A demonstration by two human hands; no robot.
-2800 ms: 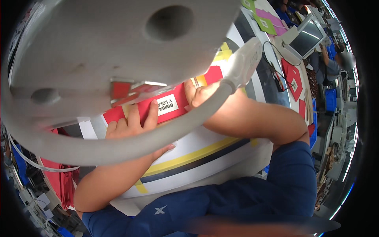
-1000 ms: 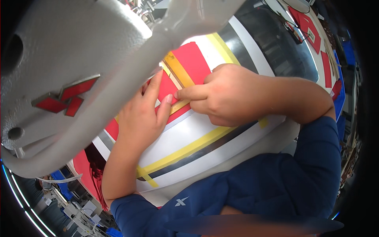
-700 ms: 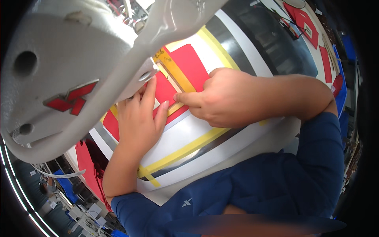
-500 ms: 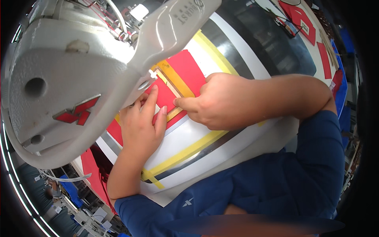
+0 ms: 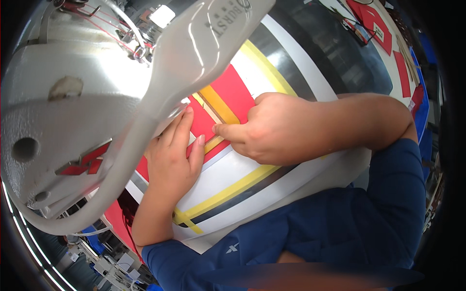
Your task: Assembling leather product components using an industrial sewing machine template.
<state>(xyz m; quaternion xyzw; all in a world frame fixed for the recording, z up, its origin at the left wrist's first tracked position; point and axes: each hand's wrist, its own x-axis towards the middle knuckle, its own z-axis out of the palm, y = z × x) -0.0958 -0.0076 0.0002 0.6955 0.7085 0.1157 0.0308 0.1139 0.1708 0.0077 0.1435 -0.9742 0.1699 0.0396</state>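
My left hand (image 5: pixel 172 156) lies on a red sheet piece (image 5: pixel 205 125), fingers stretched forward and thumb apart. Its fingertips reach close to the underside of the sewing machine head (image 5: pixel 58 123), which hides the needle area. My right hand (image 5: pixel 276 130) is curled, with one finger pointing left. That fingertip touches the red piece at the inner edge of a yellow frame-like template (image 5: pixel 225 112). Whatever the curled fingers hold, if anything, is hidden. A larger red sheet (image 5: pixel 232 89) shows beyond the template.
A paddle-shaped grey fitting (image 5: pixel 194 58) on a curved tube hangs over the work. Yellow tape strips (image 5: pixel 233 191) run across the white work surface (image 5: pixel 218 172). Red pieces (image 5: pixel 371 24) and a dark cord (image 5: pixel 357 31) lie at the far right.
The machine head and its grey fitting appear shifted left and slightly larger in the picture. Both hands stay nearly in place, the right fingertip still on the red piece.
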